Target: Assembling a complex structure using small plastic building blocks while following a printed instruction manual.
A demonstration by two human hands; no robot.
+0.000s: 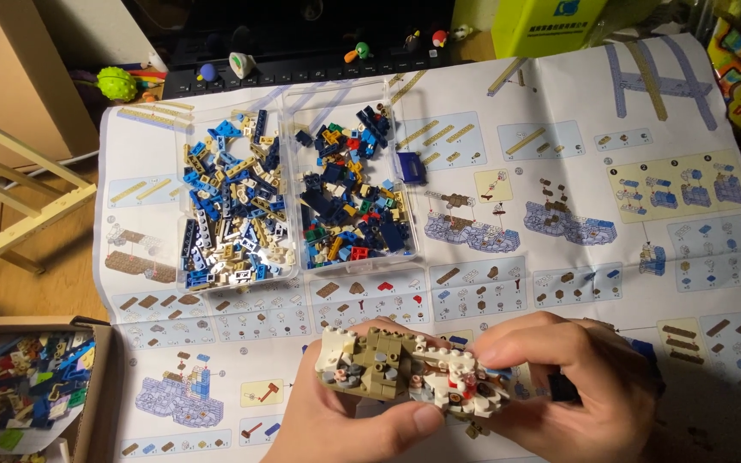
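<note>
Both of my hands hold a small brick model (pixel 405 373) low in the head view, built of tan, olive, white and brown pieces. My left hand (pixel 336 424) grips it from below and the left, thumb lying along its front edge. My right hand (pixel 568 386) closes on the model's right end, fingertips pressing on top. The model hovers just over a large printed instruction sheet (pixel 559 231).
A clear two-compartment plastic box (pixel 295 197) of loose blue, tan and dark bricks lies above the hands. A cardboard box (pixel 100 386) with mixed bricks sits at the lower left. A wooden frame (pixel 19 189) lies left; small toys (pixel 117 83) and a yellow-green box (pixel 551 26) line the far edge.
</note>
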